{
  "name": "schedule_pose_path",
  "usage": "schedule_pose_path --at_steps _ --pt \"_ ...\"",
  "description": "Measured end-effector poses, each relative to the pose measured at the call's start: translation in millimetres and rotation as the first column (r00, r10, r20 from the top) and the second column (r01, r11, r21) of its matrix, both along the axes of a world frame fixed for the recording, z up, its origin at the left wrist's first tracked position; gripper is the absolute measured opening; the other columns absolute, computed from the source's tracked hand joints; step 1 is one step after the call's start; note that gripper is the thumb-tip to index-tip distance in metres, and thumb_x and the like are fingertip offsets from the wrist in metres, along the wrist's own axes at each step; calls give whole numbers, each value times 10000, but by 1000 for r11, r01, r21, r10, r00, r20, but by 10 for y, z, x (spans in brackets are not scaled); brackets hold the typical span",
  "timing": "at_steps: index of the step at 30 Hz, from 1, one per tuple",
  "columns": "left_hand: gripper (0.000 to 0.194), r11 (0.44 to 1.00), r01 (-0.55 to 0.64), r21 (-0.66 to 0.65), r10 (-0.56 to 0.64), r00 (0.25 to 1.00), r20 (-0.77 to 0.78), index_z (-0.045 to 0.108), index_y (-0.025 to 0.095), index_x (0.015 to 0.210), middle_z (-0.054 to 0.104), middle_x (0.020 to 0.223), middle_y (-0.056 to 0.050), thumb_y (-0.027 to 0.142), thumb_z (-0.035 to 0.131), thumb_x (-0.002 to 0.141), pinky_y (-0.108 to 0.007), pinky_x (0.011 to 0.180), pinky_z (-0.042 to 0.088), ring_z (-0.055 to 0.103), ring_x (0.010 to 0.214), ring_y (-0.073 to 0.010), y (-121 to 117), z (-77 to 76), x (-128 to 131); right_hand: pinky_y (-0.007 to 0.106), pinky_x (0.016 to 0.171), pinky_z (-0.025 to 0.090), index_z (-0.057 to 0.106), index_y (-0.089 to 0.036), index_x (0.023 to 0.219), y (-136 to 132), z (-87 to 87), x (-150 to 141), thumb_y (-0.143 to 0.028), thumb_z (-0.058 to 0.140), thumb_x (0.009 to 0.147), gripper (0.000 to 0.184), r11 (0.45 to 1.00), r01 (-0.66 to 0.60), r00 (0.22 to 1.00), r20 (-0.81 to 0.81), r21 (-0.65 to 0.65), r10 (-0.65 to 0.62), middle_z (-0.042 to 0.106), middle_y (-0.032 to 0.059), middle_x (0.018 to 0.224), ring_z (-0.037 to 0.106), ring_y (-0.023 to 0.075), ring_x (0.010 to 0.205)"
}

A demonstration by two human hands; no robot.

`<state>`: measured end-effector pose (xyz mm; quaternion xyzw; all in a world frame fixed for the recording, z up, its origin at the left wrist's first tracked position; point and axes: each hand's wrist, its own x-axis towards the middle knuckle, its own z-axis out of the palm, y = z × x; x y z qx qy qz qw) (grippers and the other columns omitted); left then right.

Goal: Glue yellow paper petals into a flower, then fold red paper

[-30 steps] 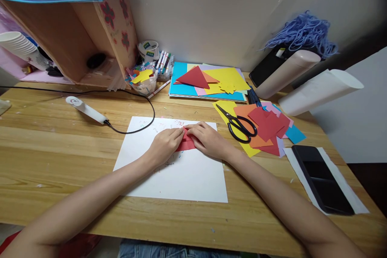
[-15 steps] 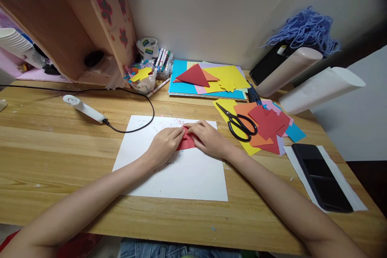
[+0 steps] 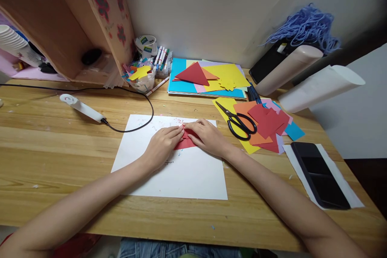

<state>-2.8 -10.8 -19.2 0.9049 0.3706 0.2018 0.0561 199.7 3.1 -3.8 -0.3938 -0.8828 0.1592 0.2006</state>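
Observation:
A piece of folded red paper (image 3: 185, 143) lies on a white sheet (image 3: 193, 179) marked with coloured specks. From the left, my left hand (image 3: 161, 145) presses on it, fingers held together at its upper left edge. My right hand (image 3: 209, 139) bears on the opposite side, with thumb and fingers curved over the paper. The fingertips of both hands nearly meet at its top. Part of the red paper is hidden beneath them.
Black-handled scissors (image 3: 237, 121) rest on yellow paper (image 3: 225, 109), beside red paper scraps (image 3: 269, 121). A phone (image 3: 320, 175) lies at the right. Coloured sheets (image 3: 178, 76), a scrap-filled cup (image 3: 143, 80) and markers (image 3: 162, 58) stand behind. A corded white device (image 3: 81, 109) is at left.
The hands stay on the red paper, with only slight finger shifts; my right thumb sits a little lower along it. The whole view has moved slightly.

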Motion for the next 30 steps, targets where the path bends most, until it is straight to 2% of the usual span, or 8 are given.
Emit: schedule_pose_path --at_steps 6,11,16,19,23,26,30 --pt "345 997 -17 -69 19 999 37 499 171 1205 546 1235 -80 267 396 889 -391 909 430 479 1165 -201 -58 23 -16 360 801 426 519 -192 1133 -8 21 -19 -242 454 867 278 1000 20 1000 15 1 -20 625 70 1048 489 211 924" --pt "391 996 27 -79 -28 1000 -9 410 171 1283 484 1295 -93 252 353 904 -410 975 368 412 1227 -197 -88 50 -44 351 785 416 551 -199 1082 -7 10 -34 -246 436 877 240 999 31 999 42 32 -33 631 66 1026 485 206 894" --pt "408 998 11 -56 -15 998 -61 391 130 1294 454 1319 -103 228 351 900 -404 1005 347 378 1250 -201 -131 65 -44 339 786 407 586 -186 985 1 -31 -76 -269 406 896 218 997 52 998 41 58 -55 633 63 993 480 200 893" --pt "383 1000 1 1 -1 998 -63 445 109 1251 487 1287 -115 210 361 891 -396 985 378 404 1232 -210 -167 78 -27 328 754 409 602 -195 919 7 -41 -108 -278 402 899 218 993 93 995 19 71 -94 639 63 947 483 192 847" --pt "308 991 -38 128 48 996 -70 576 83 1094 597 1149 -139 193 400 867 -386 905 452 528 1113 -232 -219 96 2 320 725 412 605 -197 888 26 -26 -116 -289 424 890 203 993 104 995 7 52 -104 643 59 921 482 189 834" --pt "242 967 -53 248 70 996 -58 635 71 958 666 1003 -148 163 449 833 -368 834 493 619 960 -233 -257 119 31 327 740 414 605 -198 902 41 -12 -91 -312 455 875 190 996 82 997 -6 18 -82 644 53 957 487 191 863" --pt "174 920 -44 390 72 996 -56 647 46 841 695 834 -156 118 496 791 -330 735 516 656 781 -216 -308 171 53 341 757 424 605 -205 942 54 -6 -49 -344 491 851 202 998 65 998 -15 -22 -66 638 50 1004 492 198 904"
